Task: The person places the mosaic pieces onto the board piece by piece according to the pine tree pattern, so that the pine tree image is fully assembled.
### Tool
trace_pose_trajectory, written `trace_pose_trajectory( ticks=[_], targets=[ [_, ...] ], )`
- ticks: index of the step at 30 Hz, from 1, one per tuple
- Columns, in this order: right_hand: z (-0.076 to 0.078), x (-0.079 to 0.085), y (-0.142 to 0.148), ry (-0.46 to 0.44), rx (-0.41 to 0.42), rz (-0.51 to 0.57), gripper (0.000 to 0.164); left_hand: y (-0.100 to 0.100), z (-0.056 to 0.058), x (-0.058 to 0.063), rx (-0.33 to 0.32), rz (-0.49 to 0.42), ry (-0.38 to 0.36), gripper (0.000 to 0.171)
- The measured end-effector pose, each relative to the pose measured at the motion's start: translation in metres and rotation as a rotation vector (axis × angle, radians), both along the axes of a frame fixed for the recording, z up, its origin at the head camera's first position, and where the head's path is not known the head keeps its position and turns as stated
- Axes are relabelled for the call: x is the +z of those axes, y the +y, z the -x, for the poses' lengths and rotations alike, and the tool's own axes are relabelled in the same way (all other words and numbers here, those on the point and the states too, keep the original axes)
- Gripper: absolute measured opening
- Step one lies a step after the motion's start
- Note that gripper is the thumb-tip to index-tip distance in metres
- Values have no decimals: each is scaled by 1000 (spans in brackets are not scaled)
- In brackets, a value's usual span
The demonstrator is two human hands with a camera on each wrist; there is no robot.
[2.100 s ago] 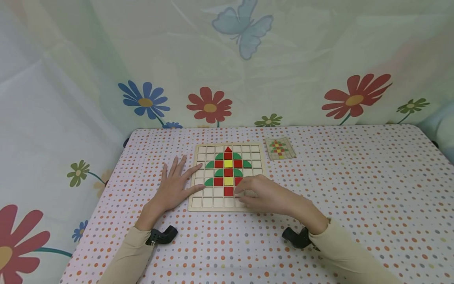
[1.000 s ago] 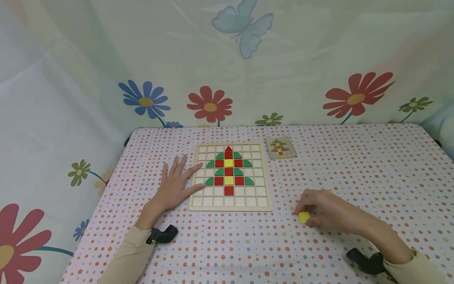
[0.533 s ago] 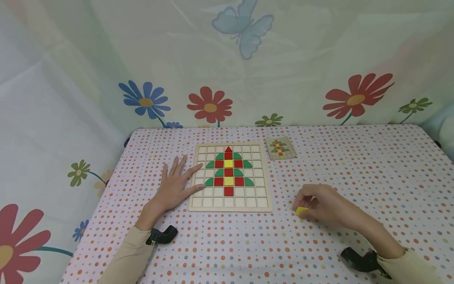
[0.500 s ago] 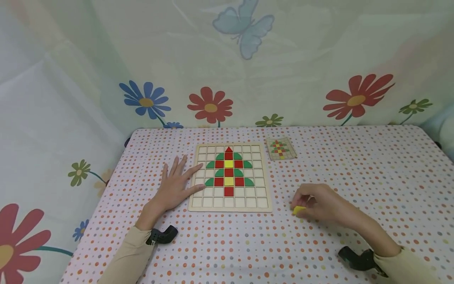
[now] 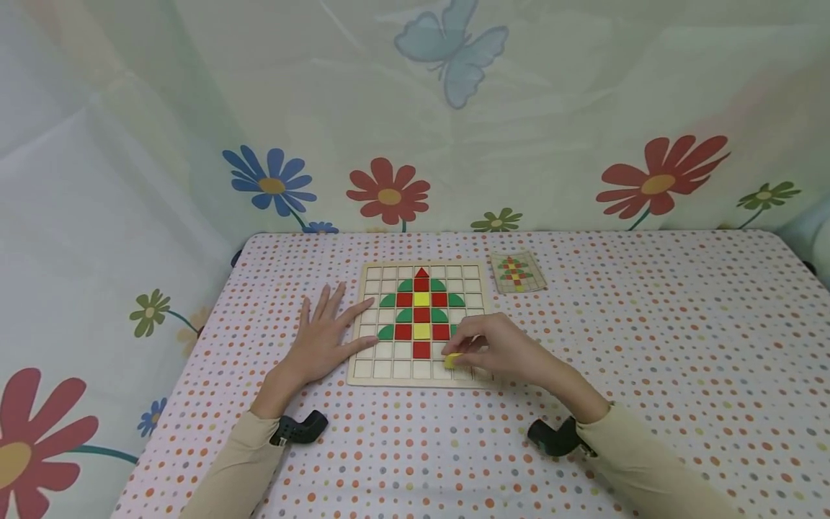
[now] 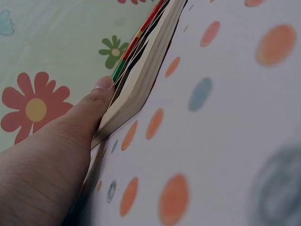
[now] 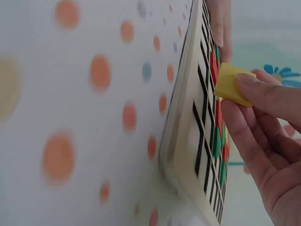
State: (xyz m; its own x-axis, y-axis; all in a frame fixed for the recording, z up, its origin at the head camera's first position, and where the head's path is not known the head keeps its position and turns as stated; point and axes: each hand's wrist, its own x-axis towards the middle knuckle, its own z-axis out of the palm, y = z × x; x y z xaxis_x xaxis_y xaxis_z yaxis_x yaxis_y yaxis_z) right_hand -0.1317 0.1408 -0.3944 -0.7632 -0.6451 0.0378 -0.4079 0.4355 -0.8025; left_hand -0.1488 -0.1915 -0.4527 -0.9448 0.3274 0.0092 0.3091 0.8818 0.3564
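Note:
A wooden grid board [image 5: 382, 370] lies on the table, with red, yellow and green tiles set in its cells in the shape of a tree. My right hand [image 5: 502, 349] pinches a yellow square tile [image 7: 230, 84] between thumb and fingers, over the board's lower right part. In the right wrist view the tile is held above the cells, apart from them. At the board's left edge my left hand [image 5: 319, 344] lies with fingers spread, thumb and index finger resting on the frame. The left wrist view shows its thumb [image 6: 96, 96] on the board's edge.
A small pattern card [image 5: 519, 272] with a similar tree printed on it lies right of the board's top corner. The dotted tablecloth [image 5: 648, 324] covers the table, and a flowered backdrop [image 5: 551, 108] hangs behind it.
My right hand left the board's lower right, picked up a yellow tile from the table on the right, and carried it back left over the board. My left hand stayed put.

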Motion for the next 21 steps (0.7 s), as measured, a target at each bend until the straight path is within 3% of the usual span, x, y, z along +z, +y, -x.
trace_pose_trajectory(
  ticks=[9,14,21],
  targets=[
    [4,-8,-33,-20,26,45,14,1,-1,3,1,9,-3,76],
    [2,-7,-42,-22,22,16,14,0,-2,3,12,15,-17,76],
    [-3,-7,-49,42,16,-46,11,0,-1,3,3,7,-13,76]
  ],
)
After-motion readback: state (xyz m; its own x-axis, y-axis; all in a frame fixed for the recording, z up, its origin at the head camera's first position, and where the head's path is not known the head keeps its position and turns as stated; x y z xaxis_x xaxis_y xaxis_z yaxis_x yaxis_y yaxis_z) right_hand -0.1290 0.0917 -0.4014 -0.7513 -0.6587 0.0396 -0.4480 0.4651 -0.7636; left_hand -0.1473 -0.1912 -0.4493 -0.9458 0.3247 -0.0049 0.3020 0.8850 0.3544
